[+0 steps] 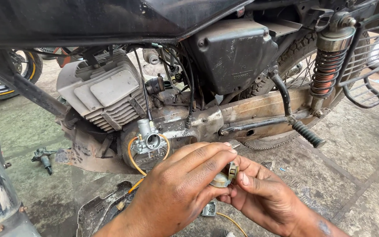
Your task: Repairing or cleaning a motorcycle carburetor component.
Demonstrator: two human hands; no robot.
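Both hands sat near the bottom of the view, together on one small part. Left hand (178, 188) curled over it from the left, fingers (207, 156) draped across the top. Right hand (259, 193) came in from the right, thumb and fingertips (244, 179) pinching its right edge. The part was a small round float-type piece (225, 175), pale body with a brassy rim, mostly hidden by the left fingers; its axis couldn't be told with confidence. Both hands clamped on it, neither clearly nearer.

Just below them, a small grey metal piece (209, 208) lay on the ground, next to a thin yellow tube (231, 221). Near left, a dark tray-like cover (97, 213) lay on the concrete.

Farther, up and left of the hands: a carburettor (148, 140) hung on its cable beside the engine case, bore facing the camera, orange hose (132, 160) looped under it. So the held part lay down-right of the carburettor, apart from it.

Beyond: finned cylinder (106, 92), black side cover (231, 55), kick lever (305, 131), rear shock spring (327, 70).
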